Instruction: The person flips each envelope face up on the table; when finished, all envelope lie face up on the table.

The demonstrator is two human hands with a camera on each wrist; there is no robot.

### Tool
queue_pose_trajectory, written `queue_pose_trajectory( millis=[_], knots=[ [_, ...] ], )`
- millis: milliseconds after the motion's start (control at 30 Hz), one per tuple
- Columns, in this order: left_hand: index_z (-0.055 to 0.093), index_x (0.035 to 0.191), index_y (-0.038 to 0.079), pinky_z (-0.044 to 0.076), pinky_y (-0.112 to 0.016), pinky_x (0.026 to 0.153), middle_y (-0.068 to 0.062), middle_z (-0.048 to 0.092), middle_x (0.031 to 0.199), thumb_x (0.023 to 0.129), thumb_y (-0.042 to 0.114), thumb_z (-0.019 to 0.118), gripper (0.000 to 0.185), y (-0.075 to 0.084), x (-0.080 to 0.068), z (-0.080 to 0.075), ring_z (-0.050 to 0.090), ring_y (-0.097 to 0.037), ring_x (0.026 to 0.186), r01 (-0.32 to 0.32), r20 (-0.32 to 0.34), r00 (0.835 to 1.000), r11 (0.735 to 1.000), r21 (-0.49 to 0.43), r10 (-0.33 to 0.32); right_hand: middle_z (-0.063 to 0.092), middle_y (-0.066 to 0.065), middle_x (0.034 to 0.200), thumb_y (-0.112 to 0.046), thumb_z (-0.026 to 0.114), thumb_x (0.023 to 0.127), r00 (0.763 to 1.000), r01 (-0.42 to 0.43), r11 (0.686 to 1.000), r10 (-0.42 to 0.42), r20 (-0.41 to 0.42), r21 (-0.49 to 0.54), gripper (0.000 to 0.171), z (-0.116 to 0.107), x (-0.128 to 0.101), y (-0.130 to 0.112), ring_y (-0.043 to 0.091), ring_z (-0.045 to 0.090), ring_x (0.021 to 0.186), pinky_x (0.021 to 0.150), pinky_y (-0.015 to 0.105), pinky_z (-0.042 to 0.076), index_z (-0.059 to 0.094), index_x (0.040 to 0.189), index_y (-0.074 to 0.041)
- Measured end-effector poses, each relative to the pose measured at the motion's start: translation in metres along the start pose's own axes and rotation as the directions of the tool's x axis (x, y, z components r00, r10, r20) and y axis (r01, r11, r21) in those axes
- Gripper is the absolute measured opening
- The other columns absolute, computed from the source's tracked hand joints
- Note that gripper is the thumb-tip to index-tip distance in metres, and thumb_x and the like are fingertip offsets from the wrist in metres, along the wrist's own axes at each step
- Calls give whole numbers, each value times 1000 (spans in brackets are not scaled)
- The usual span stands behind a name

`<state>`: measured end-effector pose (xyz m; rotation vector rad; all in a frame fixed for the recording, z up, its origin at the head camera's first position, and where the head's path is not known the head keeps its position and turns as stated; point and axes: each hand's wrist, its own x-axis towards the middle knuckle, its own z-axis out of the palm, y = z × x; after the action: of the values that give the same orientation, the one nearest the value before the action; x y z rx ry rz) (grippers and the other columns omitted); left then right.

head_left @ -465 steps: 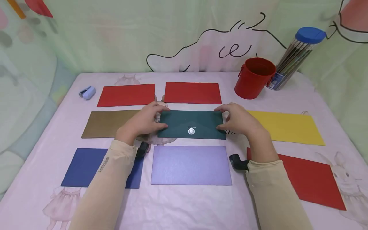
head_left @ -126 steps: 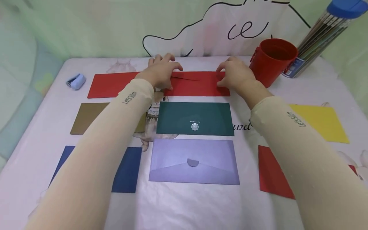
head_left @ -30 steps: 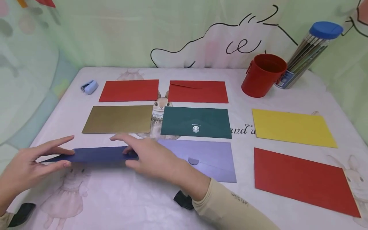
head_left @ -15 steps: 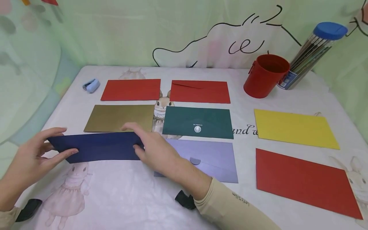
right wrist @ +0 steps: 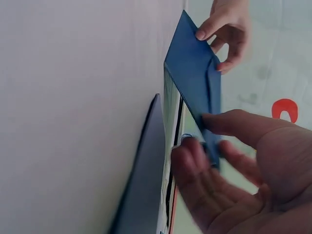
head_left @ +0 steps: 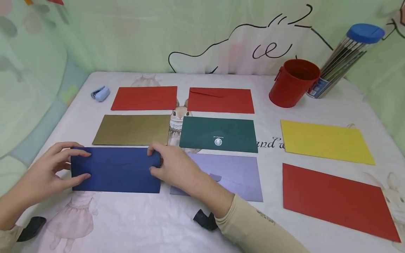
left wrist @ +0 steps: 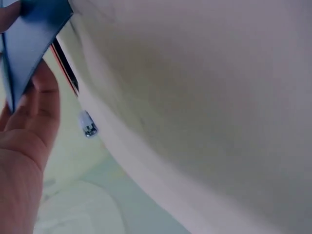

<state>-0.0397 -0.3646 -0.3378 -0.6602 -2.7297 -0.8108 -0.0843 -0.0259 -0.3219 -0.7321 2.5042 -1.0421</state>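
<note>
A dark blue envelope [head_left: 115, 169] is at the front left of the table, flap side up. My left hand [head_left: 81, 164] pinches its left end between thumb and fingers. My right hand [head_left: 154, 161] pinches its right end the same way. In the right wrist view the blue envelope [right wrist: 195, 92] is tilted and lifted off the tablecloth, with my right fingers [right wrist: 195, 156] on its near end. The left wrist view shows only a corner of the blue envelope [left wrist: 29, 39] above my palm.
A lilac envelope [head_left: 234, 179] lies partly under my right wrist. Beyond are gold [head_left: 131, 130], green [head_left: 218, 135] and two red envelopes [head_left: 143, 98] [head_left: 221, 101]. On the right lie yellow [head_left: 327, 142] and red [head_left: 338, 200] sheets, with a red cup [head_left: 292, 82] and pencil tube [head_left: 345, 56] behind.
Both hands have turned the blue envelope over from edge-on to flap side up and lowered it towards the table. The other envelopes have not moved in the last second.
</note>
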Motion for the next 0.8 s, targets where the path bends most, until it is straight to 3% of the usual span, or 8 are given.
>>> queue_pose_trajectory(
  millis=[200,367,500,600,700,733,800],
  knots=[
    [70,116,8,47,-6,72,-3,49,126,52,-9,93,70,0,4,2,48,7,100,-21,63,998,999,45,18,56,-4,65,-15,76,90,998,-60,995,63,28,-73,33,2,1,2,9,53,63,58,23,44,68,122,-16],
    [71,114,8,48,-8,69,-9,51,124,53,-8,94,67,1,6,3,50,7,96,-24,82,996,996,81,18,58,-5,70,-15,76,90,998,-50,994,53,32,-95,34,4,2,3,8,56,68,64,24,46,70,123,-14],
    [71,113,10,44,-7,74,-13,52,126,53,-2,96,66,2,7,3,60,-10,90,-11,95,996,990,140,-2,64,0,93,-16,77,89,999,-40,987,43,13,-156,34,5,1,3,12,61,82,75,25,50,71,123,-15],
    [67,116,11,53,-31,85,-21,50,132,53,3,97,71,5,11,4,63,-35,97,2,122,992,982,188,-25,57,7,113,-19,79,88,999,-52,978,51,-14,-203,39,5,-1,3,17,63,89,80,29,52,69,125,-16],
    [62,121,13,52,-54,83,-22,46,139,56,6,97,74,9,16,3,60,-46,105,-6,171,985,974,226,-34,51,9,117,-22,81,86,998,-65,974,61,-22,-217,45,4,-2,2,20,62,87,79,31,53,66,128,-18],
    [61,122,13,52,-54,83,-20,46,140,58,6,97,74,10,18,3,60,-45,106,-14,186,982,974,225,-29,51,9,117,-22,81,86,998,-63,974,61,-16,-217,46,4,-2,2,19,62,87,79,31,53,65,130,-18],
    [62,123,16,50,-34,93,-16,48,140,62,7,95,71,11,23,1,60,-42,110,-26,209,978,980,198,-16,52,8,117,-23,80,87,998,-60,976,63,4,-210,48,1,-3,1,17,61,85,78,29,52,64,131,-19]
  ],
)
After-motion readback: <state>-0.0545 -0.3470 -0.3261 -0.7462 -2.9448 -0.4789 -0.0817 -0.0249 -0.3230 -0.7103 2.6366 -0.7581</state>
